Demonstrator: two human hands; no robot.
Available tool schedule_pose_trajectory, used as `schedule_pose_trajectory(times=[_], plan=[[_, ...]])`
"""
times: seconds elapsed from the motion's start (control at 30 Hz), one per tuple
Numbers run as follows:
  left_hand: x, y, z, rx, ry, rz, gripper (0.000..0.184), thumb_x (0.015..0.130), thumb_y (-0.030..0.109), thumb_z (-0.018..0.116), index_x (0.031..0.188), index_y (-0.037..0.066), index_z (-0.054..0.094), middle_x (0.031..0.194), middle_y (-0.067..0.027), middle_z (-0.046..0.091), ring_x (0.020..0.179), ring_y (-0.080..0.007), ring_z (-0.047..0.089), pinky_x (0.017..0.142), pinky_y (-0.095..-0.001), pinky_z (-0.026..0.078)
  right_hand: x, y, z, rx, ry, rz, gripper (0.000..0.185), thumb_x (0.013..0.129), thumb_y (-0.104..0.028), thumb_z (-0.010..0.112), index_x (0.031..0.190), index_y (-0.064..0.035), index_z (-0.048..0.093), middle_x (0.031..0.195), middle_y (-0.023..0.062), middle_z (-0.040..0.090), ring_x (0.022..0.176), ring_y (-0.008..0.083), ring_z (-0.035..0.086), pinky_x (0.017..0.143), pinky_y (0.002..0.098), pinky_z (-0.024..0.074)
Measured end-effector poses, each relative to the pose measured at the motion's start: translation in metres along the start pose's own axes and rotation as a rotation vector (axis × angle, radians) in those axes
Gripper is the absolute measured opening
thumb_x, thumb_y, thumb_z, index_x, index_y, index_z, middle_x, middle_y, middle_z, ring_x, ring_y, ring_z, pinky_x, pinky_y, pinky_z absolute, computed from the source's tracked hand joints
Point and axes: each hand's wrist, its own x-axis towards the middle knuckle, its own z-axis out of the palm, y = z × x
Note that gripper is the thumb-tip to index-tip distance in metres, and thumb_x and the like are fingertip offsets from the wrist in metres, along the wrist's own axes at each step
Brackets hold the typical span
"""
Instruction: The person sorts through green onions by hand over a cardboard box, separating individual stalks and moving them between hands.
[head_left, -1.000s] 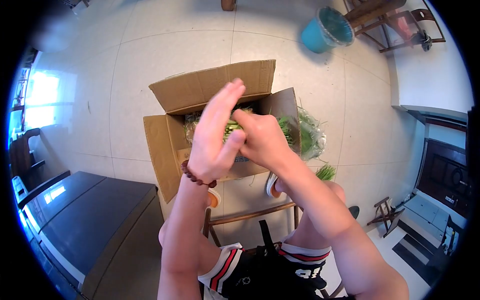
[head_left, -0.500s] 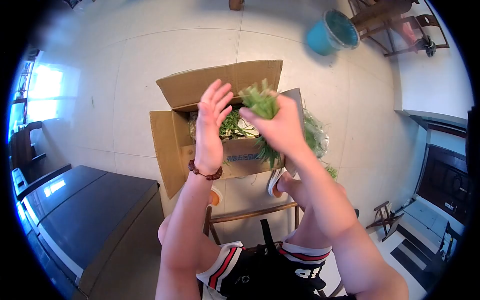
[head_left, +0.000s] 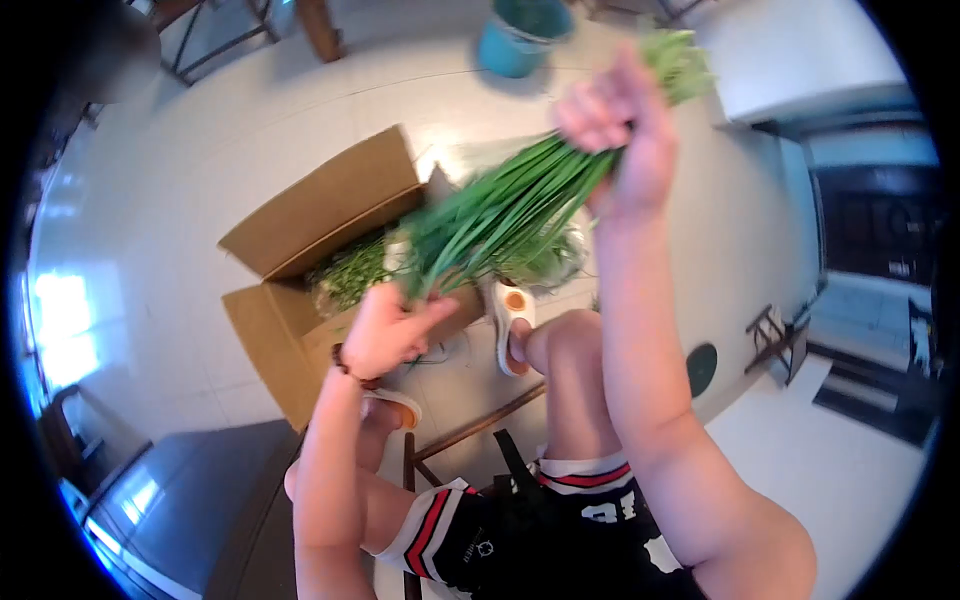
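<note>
A bunch of long green stalks (head_left: 515, 210) stretches slantwise across the view, pale ends at the upper right. My right hand (head_left: 625, 130) is wrapped round it near those pale ends, raised high. At the leafy lower end is my left hand (head_left: 390, 330), wearing a beaded bracelet, its fingers apart and close to the leaf tips; whether it touches them is unclear. Below and left stands an open cardboard box (head_left: 330, 190) with more greens (head_left: 355, 270) inside. A clear plastic bag with greens (head_left: 550, 258) lies right of the box, partly behind the bunch.
A blue bucket (head_left: 515, 45) stands on the floor at the top. Dark furniture (head_left: 200, 480) is at the lower left. A small wooden stool (head_left: 775, 340) is at the right, and a wooden rail (head_left: 480, 425) crosses near my legs.
My right hand has lifted the bunch up and to the right, showing its full length. My left hand has moved lower, to the leafy end. The camera view has turned, shifting the box left.
</note>
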Motion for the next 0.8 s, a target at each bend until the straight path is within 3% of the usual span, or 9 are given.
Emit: schedule_pose_trajectory(times=[0.2, 0.3, 0.37, 0.43, 0.47, 0.53, 0.67, 0.73, 0.8], plan=[[0.026, -0.003, 0.026, -0.290, 0.129, 0.415, 0.029, 0.109, 0.027, 0.051, 0.086, 0.009, 0.053, 0.051, 0.0064, 0.036, 0.040, -0.0023, 0.032, 0.035, -0.0214, 0.029, -0.069, -0.253, -0.054, -0.257, 0.211, -0.438, 0.032, 0.096, -0.013, 0.069, 0.069, -0.0092, 0.052, 0.055, -0.0047, 0.038, 0.047, 0.0070, 0.039, 0.046, 0.0271, 0.0362], [0.033, 0.036, 0.092, -0.381, 0.073, 0.490, 0.033, 0.110, 0.033, 0.045, 0.091, 0.008, 0.054, 0.055, 0.0057, 0.037, 0.042, -0.0032, 0.031, 0.037, -0.0212, 0.029, -0.129, -0.316, -0.104, -0.903, 0.428, -0.624, 0.023, 0.090, -0.010, 0.075, 0.075, -0.0044, 0.058, 0.060, -0.0005, 0.052, 0.048, 0.0113, 0.048, 0.048, 0.0276, 0.0410], [0.040, 0.066, 0.165, -0.320, 0.125, 0.372, 0.033, 0.109, 0.036, 0.047, 0.093, 0.008, 0.056, 0.064, 0.0050, 0.041, 0.048, -0.0030, 0.034, 0.041, -0.0207, 0.031, -0.170, -0.323, -0.161, -1.072, 0.634, -0.543, 0.024, 0.088, -0.011, 0.077, 0.076, -0.0041, 0.057, 0.060, 0.0017, 0.054, 0.046, 0.0120, 0.049, 0.047, 0.0277, 0.0414], [0.055, 0.095, 0.255, -0.201, 0.018, 0.433, 0.023, 0.107, 0.028, 0.054, 0.102, 0.006, 0.060, 0.076, 0.0039, 0.052, 0.057, -0.0040, 0.046, 0.051, -0.0209, 0.042, -0.211, -0.316, -0.214, -0.872, 0.824, -0.383, 0.023, 0.089, -0.010, 0.076, 0.079, -0.0047, 0.056, 0.060, 0.0024, 0.053, 0.046, 0.0126, 0.049, 0.046, 0.0279, 0.0415], [0.063, 0.099, 0.299, -0.237, -0.119, 0.417, 0.021, 0.107, 0.023, 0.055, 0.110, 0.004, 0.062, 0.087, -0.0007, 0.061, 0.072, -0.0084, 0.060, 0.065, -0.0235, 0.052, -0.230, -0.311, -0.235, -0.711, 0.865, -0.344, 0.023, 0.089, -0.010, 0.076, 0.080, -0.0050, 0.055, 0.060, 0.0022, 0.052, 0.046, 0.0126, 0.049, 0.046, 0.0282, 0.0418], [0.092, 0.087, 0.372, -0.051, -0.230, 0.446, 0.027, 0.107, 0.022, 0.054, 0.122, 0.002, 0.062, 0.112, -0.0098, 0.068, 0.103, -0.0171, 0.067, 0.088, -0.0311, 0.053, -0.261, -0.305, -0.266, -0.543, 0.918, -0.317, 0.023, 0.089, -0.010, 0.075, 0.081, -0.0052, 0.055, 0.060, 0.0020, 0.052, 0.046, 0.0126, 0.049, 0.046, 0.0286, 0.0420], [0.154, -0.018, 0.446, -0.051, -0.139, 0.290, 0.027, 0.105, 0.024, 0.055, 0.121, 0.002, 0.063, 0.111, -0.0086, 0.070, 0.103, -0.0197, 0.068, 0.088, -0.0310, 0.052, -0.305, -0.280, -0.315, -0.342, 1.032, -0.115, 0.021, 0.090, -0.008, 0.072, 0.081, -0.0048, 0.054, 0.060, 0.0025, 0.051, 0.048, 0.0127, 0.050, 0.045, 0.0300, 0.0425], [0.170, -0.045, 0.455, 0.485, -0.011, 0.027, 0.026, 0.102, 0.023, 0.059, 0.117, 0.003, 0.065, 0.106, -0.0077, 0.071, 0.100, -0.0182, 0.068, 0.084, -0.0304, 0.052, -0.320, -0.265, -0.348, -0.385, 1.085, -0.049, 0.019, 0.090, -0.008, 0.072, 0.082, -0.0043, 0.055, 0.061, 0.0030, 0.052, 0.048, 0.0129, 0.051, 0.045, 0.0305, 0.0428], [0.178, -0.048, 0.456, 0.426, 0.009, 0.123, 0.028, 0.100, 0.025, 0.060, 0.115, 0.002, 0.065, 0.106, -0.0122, 0.072, 0.099, -0.0229, 0.070, 0.085, -0.0341, 0.053, -0.337, -0.243, -0.372, -0.514, 1.130, 0.104, 0.017, 0.090, -0.008, 0.072, 0.084, -0.0037, 0.057, 0.063, 0.0043, 0.055, 0.049, 0.0137, 0.052, 0.046, 0.0312, 0.0439]])
